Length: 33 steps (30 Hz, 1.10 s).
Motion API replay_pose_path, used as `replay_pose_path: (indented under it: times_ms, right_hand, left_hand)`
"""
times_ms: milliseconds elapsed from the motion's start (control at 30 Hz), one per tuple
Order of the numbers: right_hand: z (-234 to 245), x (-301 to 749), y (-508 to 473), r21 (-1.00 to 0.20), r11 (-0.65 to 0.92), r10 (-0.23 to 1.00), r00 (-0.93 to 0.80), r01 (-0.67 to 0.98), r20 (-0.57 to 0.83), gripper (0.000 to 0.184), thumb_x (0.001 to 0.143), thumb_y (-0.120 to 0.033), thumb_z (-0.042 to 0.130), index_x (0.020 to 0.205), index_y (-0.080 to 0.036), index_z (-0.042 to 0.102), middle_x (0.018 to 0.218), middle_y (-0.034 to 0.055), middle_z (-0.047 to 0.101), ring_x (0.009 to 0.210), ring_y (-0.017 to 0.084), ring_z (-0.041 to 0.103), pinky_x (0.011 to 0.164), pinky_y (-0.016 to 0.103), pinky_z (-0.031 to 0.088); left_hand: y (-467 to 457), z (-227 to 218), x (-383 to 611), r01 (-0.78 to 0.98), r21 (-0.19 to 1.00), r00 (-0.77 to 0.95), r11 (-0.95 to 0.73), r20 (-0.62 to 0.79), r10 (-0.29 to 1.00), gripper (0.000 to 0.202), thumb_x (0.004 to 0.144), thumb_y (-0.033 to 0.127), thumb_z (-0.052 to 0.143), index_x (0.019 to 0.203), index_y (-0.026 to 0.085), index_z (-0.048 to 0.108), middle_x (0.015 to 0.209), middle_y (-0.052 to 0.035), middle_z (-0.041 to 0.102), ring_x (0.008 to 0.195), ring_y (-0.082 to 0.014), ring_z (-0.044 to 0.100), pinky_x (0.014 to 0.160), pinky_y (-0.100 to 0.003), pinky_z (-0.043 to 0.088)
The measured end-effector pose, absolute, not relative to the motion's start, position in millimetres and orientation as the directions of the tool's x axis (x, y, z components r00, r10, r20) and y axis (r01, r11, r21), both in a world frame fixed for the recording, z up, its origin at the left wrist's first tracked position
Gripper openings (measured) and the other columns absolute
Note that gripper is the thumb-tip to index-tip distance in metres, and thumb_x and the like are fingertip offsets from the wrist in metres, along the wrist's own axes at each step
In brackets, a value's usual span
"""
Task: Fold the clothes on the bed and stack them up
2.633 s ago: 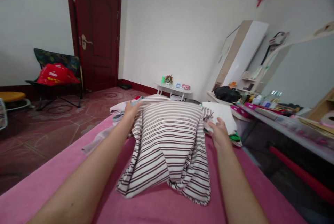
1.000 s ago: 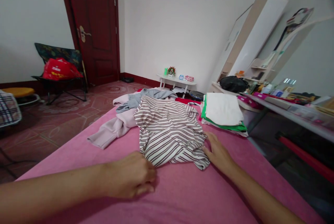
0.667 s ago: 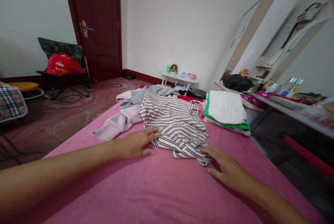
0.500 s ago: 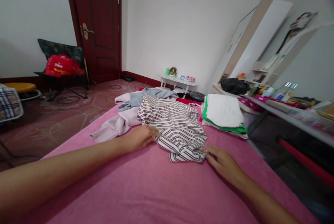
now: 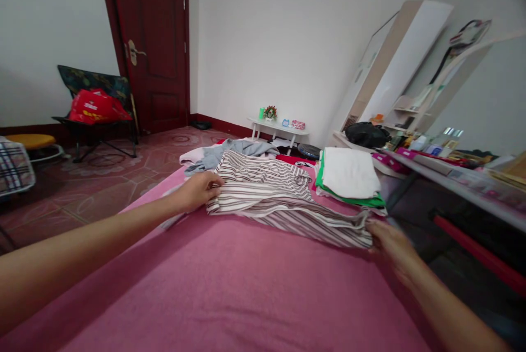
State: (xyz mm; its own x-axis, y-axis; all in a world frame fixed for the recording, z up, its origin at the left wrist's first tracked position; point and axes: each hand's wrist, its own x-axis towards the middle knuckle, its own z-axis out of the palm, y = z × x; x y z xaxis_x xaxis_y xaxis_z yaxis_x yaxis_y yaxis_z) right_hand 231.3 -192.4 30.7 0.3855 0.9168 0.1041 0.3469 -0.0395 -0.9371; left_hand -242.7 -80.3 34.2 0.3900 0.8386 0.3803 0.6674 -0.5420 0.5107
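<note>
A striped shirt (image 5: 263, 188), white with dark lines, is stretched sideways across the pink bed cover (image 5: 246, 281). Its near-left edge is pinched in my left hand (image 5: 202, 190), fingers closed. My right hand (image 5: 390, 242) grips the near-right part of the shirt, slightly blurred. The fabric between both hands is pulled fairly taut, while the far part lies creased. Behind the shirt sit grey and pale pink clothes (image 5: 246, 148) in a loose heap. To the right is a folded stack with a white garment (image 5: 349, 171) on top and green cloth (image 5: 357, 201) below.
A dressing table (image 5: 452, 177) with bottles and a black bag (image 5: 367, 134) stands along the right. A low white table (image 5: 277, 125) is by the far wall. At left are a folding chair (image 5: 94, 81) with a red bag (image 5: 98, 105) and a yellow stool (image 5: 30, 141).
My hands have moved apart, left hand outward and farther away, right hand to the right. The bunched near part of the striped shirt is now spread wide between them.
</note>
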Motion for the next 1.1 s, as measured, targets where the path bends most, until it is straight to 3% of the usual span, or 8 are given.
replay_pose_path:
  times_ms: [133,300,400,500,567,733,900,1100]
  right_hand:
    - [15.6,221.0,-204.2,-0.797,0.058,0.997,0.013,0.602,0.082,0.048,0.064,-0.038,0.069,0.108,-0.018,0.064,0.103,0.011,0.07,0.094,0.027,0.065,0.081,0.038,0.053]
    - [7.5,194.4,-208.3,-0.477,0.213,0.969,-0.123,0.852,0.213,0.087,0.06,-0.028,0.07,0.14,-0.021,0.039,0.143,0.0088,0.044,0.13,0.027,0.041,0.11,0.042,0.029]
    - [2.8,187.3,-199.0,-0.439,0.192,0.966,-0.091,0.878,0.241,0.081,0.066,-0.029,0.064,0.142,-0.017,0.037,0.143,0.0096,0.044,0.129,0.025,0.044,0.109,0.039,0.032]
    - [2.4,186.3,-190.7,-0.499,0.131,0.981,-0.038,0.857,0.193,0.059,0.07,-0.03,0.06,0.126,-0.014,0.055,0.127,0.0109,0.06,0.115,0.026,0.056,0.102,0.04,0.039]
    - [4.9,185.6,-189.8,-0.545,0.11,0.986,-0.024,0.831,0.164,0.047,0.07,-0.03,0.06,0.114,-0.016,0.064,0.116,0.0092,0.067,0.108,0.027,0.061,0.098,0.04,0.043]
    - [10.7,178.6,-197.0,-0.615,0.167,0.979,-0.058,0.771,0.194,0.04,0.069,-0.024,0.061,0.108,-0.018,0.067,0.111,0.0071,0.069,0.104,0.026,0.063,0.096,0.041,0.044]
    - [14.2,176.8,-202.6,-0.644,0.197,0.973,-0.066,0.739,0.222,0.036,0.068,-0.021,0.062,0.104,-0.02,0.07,0.109,0.0061,0.07,0.103,0.026,0.063,0.097,0.042,0.044]
    - [42.7,178.4,-219.7,-0.683,0.212,0.954,0.002,0.699,0.299,0.03,0.069,-0.025,0.064,0.097,-0.02,0.072,0.101,0.0075,0.072,0.094,0.027,0.066,0.089,0.041,0.049]
  left_hand:
    - [-119.9,30.9,-230.9,0.638,0.121,0.605,-0.76,0.532,0.593,0.041,0.08,0.018,0.057,0.12,0.021,0.056,0.136,-0.0118,0.044,0.125,-0.0277,0.041,0.103,-0.042,0.035]
    - [-154.4,30.4,-202.0,0.543,-0.121,0.806,-0.831,0.351,0.476,0.044,0.083,0.03,0.061,0.125,0.025,0.052,0.131,-0.0097,0.051,0.12,-0.0294,0.045,0.1,-0.047,0.034]
    - [-143.0,24.1,-192.8,0.655,-0.091,0.738,-0.75,0.286,0.611,0.029,0.086,0.027,0.057,0.114,0.021,0.059,0.104,-0.0082,0.063,0.096,-0.0241,0.058,0.084,-0.038,0.043]
    - [-126.5,22.4,-190.9,0.713,-0.071,0.69,-0.698,0.249,0.68,0.019,0.091,0.021,0.046,0.086,0.02,0.064,0.083,-0.0047,0.062,0.08,-0.0189,0.059,0.072,-0.031,0.043]
    - [-122.6,23.8,-190.9,0.7,-0.07,0.699,-0.711,0.273,0.661,0.022,0.092,0.022,0.046,0.078,0.019,0.063,0.084,-0.0046,0.061,0.082,-0.0187,0.057,0.072,-0.03,0.042]
    - [-130.1,21.8,-185.1,0.643,-0.036,0.736,-0.765,0.303,0.605,0.028,0.082,0.039,0.062,0.102,0.02,0.06,0.103,-0.0078,0.06,0.093,-0.0244,0.056,0.079,-0.035,0.043]
    - [-126.9,20.7,-174.7,0.681,-0.032,0.71,-0.732,0.276,0.648,0.017,0.088,0.017,0.046,0.087,0.019,0.063,0.086,-0.0078,0.064,0.083,-0.0225,0.059,0.073,-0.033,0.043]
    - [-150.4,66.0,-183.9,0.569,0.378,0.636,-0.73,0.361,0.682,0.015,0.084,0.017,0.047,0.082,0.019,0.062,0.078,-0.0029,0.063,0.077,-0.0181,0.058,0.071,-0.027,0.042]
